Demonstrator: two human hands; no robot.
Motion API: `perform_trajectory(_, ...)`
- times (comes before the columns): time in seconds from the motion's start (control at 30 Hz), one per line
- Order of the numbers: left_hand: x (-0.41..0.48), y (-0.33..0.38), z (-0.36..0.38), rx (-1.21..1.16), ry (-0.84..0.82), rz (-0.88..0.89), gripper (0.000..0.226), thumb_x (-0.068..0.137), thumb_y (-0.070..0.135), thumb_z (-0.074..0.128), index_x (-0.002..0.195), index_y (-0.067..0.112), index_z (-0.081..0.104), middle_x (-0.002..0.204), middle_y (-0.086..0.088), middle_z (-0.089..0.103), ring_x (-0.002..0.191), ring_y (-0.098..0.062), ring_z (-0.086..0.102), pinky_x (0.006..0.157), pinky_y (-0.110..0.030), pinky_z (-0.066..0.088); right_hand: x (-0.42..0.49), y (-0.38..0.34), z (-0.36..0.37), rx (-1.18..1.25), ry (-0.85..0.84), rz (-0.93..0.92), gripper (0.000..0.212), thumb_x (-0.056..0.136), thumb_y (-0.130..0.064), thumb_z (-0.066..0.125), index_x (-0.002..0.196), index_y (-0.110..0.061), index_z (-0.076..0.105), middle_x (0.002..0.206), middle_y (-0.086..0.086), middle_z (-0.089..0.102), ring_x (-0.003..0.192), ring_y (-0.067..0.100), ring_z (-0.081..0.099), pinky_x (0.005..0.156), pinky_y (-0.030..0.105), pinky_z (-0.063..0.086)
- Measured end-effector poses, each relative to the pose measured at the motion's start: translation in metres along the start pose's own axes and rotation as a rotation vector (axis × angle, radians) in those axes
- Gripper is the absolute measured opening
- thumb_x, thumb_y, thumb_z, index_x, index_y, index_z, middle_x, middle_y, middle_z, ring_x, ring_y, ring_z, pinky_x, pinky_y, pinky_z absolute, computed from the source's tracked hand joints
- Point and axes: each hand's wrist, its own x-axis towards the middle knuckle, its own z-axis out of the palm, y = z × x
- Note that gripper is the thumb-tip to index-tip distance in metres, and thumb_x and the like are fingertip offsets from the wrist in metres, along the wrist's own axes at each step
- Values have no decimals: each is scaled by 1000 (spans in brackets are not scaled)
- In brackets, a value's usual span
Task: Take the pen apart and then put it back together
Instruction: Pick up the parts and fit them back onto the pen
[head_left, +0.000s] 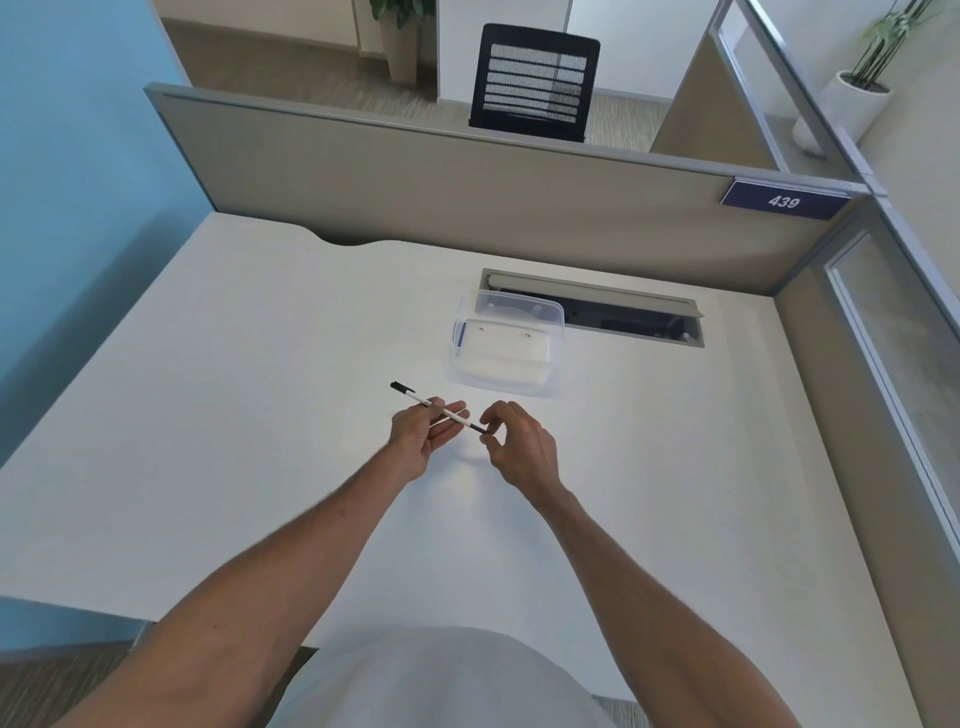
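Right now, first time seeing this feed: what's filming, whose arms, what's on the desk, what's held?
There is no machine here. A person wears one wide-angle camera on the head, looking forward and down, so the two bare arms reaching in from the bottom are their own. The surface is a white desk in an office cubicle. On it sits a clear plastic container, in front of a cable slot. The left hand holds a pen, white barrel with a black cap, above the desk. The right hand pinches the pen's dark near end with its fingers. The pen looks to be in one piece.
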Motion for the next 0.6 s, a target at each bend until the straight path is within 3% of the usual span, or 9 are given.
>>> perform_trajectory(0.2,-3,-4,4,-1,-52,-3,7,109,5,60,114,1,62,118,-26,81,98,-36,83,79,-36,70,3,-5,2,4,4,-14,22,91,-19,78,105,-28,64,103,-16,69,74,10,55,58,28,36)
perform_trajectory(0.4,-11,-5,6,-4,-102,-40,8,112,6,54,110,2,60,125,-29,78,119,-44,76,84,-36,70,1,0,1,8,-7,0,20,92,-21,78,104,-29,65,104,-15,67,73,10,55,61,28,38)
perform_trajectory(0.5,-13,-6,7,-6,-104,-56,13,112,5,54,101,5,60,126,-29,77,117,-44,77,83,-37,70,-2,3,2,46,-17,15,22,93,-32,80,108,-34,65,108,-18,66,72,10,59,58,25,39)
perform_trajectory(0.6,-14,-8,8,11,-107,-67,7,110,6,57,104,5,61,124,-27,78,106,-38,80,80,-36,70,-3,5,4,148,-29,60,12,96,-38,76,103,-36,66,105,-20,69,73,10,64,63,29,48)
